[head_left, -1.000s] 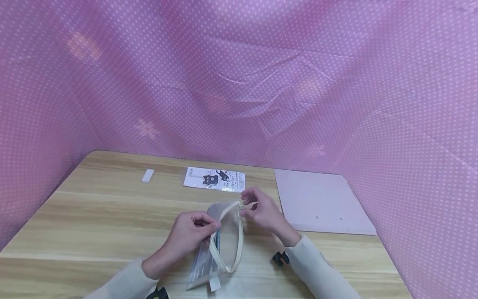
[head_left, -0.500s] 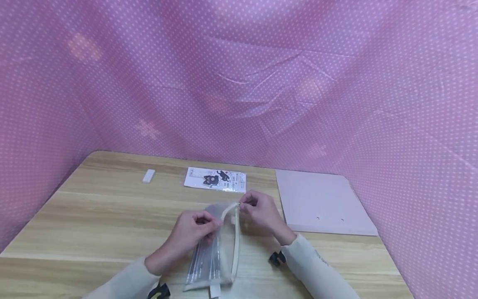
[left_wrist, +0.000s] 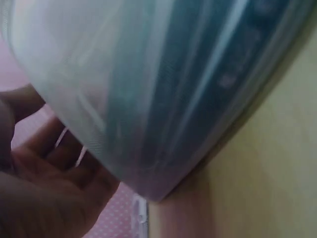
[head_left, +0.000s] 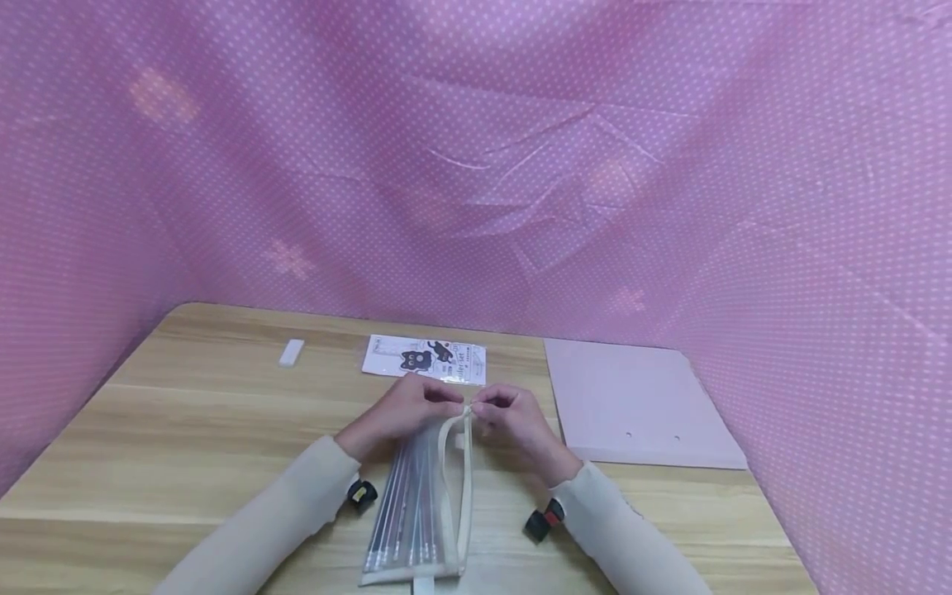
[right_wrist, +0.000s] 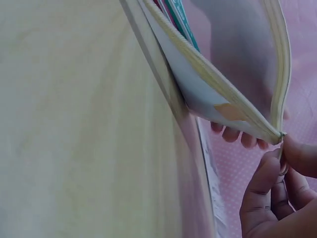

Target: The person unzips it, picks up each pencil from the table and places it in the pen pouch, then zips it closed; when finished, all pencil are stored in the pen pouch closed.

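A see-through zip pencil case with cream edging stands tilted on the table, several pencils inside. Its zipper gapes along the side towards my right. My left hand holds the case's far top corner, by the end of the zipper. Seen from the right wrist, its fingertips show beyond the case wall. My right hand pinches the small zipper pull between thumb and index finger at that same corner. The left wrist view has the case wall covering part of the left hand.
Behind the hands lies a ruler-set packet with black cats on it. A white eraser-like block lies at the back left. On the right is a flat pale pink folder or board. Pink dotted cloth surrounds the wooden table.
My left hand has slid from the zipper's middle to its far corner, beside the right hand. The right fingers have closed on the pull. The case's mouth has narrowed and its pencils show more.
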A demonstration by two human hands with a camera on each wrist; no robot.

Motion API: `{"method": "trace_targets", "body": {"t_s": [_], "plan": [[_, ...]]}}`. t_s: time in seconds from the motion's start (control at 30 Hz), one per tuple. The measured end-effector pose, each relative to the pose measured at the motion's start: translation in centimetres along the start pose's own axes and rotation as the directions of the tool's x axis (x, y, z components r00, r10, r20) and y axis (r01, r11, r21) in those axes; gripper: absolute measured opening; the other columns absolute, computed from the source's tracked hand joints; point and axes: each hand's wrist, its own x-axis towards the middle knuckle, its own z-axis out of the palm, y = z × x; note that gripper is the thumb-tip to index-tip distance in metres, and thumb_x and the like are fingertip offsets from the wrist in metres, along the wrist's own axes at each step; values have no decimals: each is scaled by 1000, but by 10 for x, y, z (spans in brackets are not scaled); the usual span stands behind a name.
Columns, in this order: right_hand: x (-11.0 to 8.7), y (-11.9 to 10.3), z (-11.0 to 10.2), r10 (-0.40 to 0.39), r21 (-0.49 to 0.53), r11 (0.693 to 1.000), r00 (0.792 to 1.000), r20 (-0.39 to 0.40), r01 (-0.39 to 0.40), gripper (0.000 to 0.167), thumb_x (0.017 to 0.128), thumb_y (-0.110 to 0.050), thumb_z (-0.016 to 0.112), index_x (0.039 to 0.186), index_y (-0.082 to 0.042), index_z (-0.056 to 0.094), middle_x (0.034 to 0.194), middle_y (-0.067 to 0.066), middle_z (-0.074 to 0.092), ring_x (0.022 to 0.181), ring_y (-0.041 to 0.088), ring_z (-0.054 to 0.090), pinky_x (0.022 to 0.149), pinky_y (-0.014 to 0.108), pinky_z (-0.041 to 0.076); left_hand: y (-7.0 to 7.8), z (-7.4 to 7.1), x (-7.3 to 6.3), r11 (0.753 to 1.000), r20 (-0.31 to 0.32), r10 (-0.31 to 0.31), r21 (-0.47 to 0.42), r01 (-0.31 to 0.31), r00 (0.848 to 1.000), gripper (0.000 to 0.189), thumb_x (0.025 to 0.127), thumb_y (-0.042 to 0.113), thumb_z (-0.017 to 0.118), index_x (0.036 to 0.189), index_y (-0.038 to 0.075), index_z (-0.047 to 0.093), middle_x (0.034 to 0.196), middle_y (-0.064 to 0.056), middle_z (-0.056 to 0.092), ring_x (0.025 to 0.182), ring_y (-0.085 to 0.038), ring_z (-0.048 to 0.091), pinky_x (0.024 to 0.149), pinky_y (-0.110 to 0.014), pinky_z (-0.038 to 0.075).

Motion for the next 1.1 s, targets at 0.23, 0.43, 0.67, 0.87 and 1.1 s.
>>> {"method": "trace_targets", "body": {"t_s": [0.23, 0.43, 0.67, 0.87, 1.1], "plan": [[0, 4, 7, 50, 171, 984, 999, 14, -52, 7, 89, -4, 70, 94, -8, 71, 82, -4, 69, 72, 11, 60, 65, 23, 55, -10, 4, 6, 993, 58, -53, -105, 58, 997, 20, 89, 30, 77, 106, 19, 78, 108, 0, 77, 100, -14, 66, 92, -30, 49], [-1, 7, 17, 75, 262, 963, 997, -21, -67, 5, 89, -5, 71, 93, -8, 71, 77, -1, 70, 68, 11, 61, 63, 21, 54, -14, 4, 7, 987, 5, -97, -128, 97, 995, 14, 89, 26, 77, 100, 17, 78, 104, 2, 77, 96, -14, 64, 88, -29, 47], [0, 9, 29, 69, 308, 950, 994, -85, -39, 7, 87, -1, 71, 87, -8, 72, 71, -1, 67, 64, 11, 57, 59, 21, 50, -16, 5, 8, 970, -28, -167, -182, 160, 986, 15, 86, 23, 78, 98, 15, 78, 100, -1, 77, 92, -17, 63, 83, -28, 47], [-6, 10, 36, 130, 293, 949, 991, -37, -114, 5, 87, -3, 71, 89, -7, 73, 71, -4, 68, 63, 9, 55, 59, 20, 47, -18, -4, 10, 964, -128, -207, -196, 179, 970, 22, 85, 23, 78, 100, 7, 77, 103, -9, 76, 90, -19, 63, 78, -26, 49], [-22, 10, 41, 152, 273, 949, 988, 40, -157, 4, 86, -2, 70, 89, -4, 72, 69, -5, 67, 60, 8, 53, 57, 19, 46, -24, -20, 13, 956, -216, -253, -203, 211, 943, 27, 87, 23, 77, 105, 3, 76, 111, -16, 74, 90, -20, 64, 72, -25, 51]]}}
